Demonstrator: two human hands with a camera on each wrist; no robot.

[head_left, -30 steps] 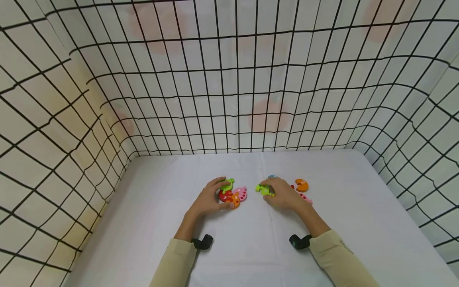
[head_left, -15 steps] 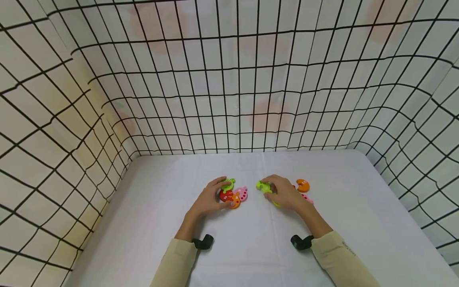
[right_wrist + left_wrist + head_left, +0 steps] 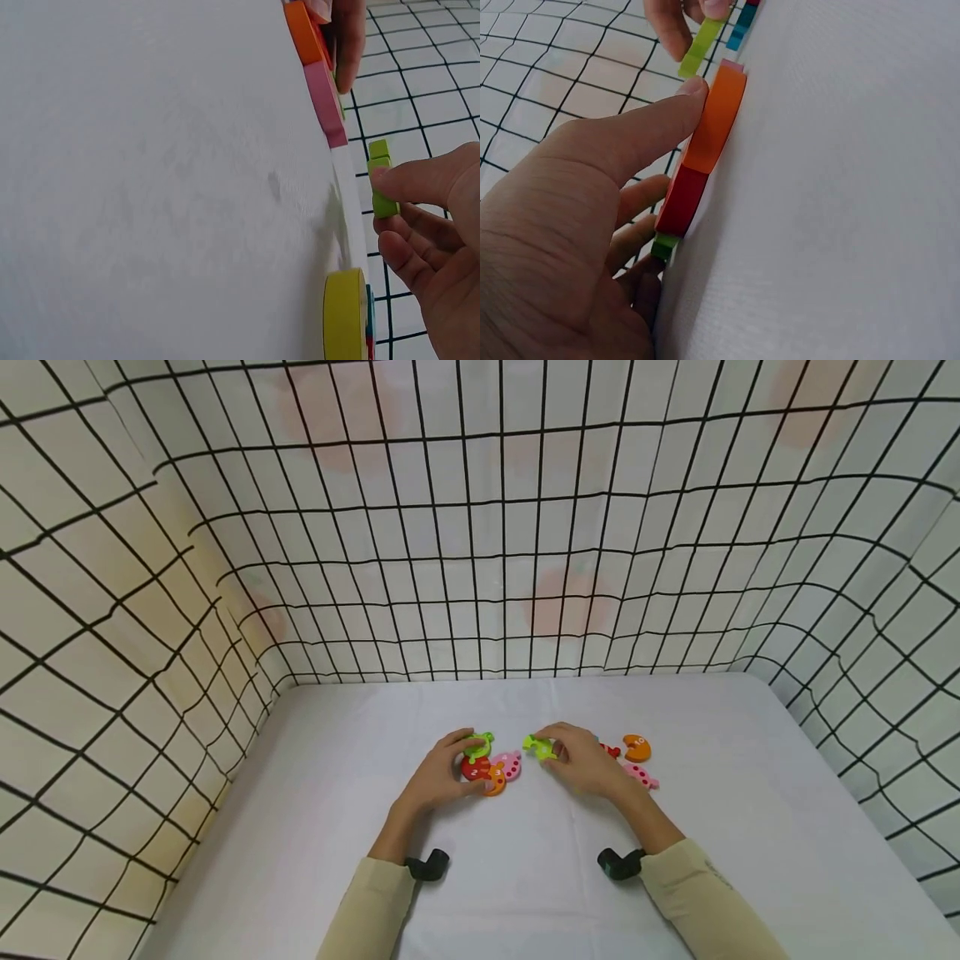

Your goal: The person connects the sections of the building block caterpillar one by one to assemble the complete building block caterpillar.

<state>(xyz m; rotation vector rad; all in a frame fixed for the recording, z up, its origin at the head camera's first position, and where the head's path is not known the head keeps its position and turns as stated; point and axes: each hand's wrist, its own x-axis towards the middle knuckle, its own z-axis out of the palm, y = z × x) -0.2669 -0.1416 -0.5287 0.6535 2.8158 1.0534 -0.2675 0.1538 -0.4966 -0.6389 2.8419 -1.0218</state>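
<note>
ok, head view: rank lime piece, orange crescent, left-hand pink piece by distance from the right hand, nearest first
1. lime green piece: pinched in the right hand, at its fingertips.
2. orange crescent piece: on the table, right of the hand, apart from it.
3. pink dotted piece: left of the hand, in the joined cluster under the left hand; close to 2, hard to call.

Lime-green piece (image 3: pixel 538 747), black-gridded white curtain (image 3: pixel 480 527)
</note>
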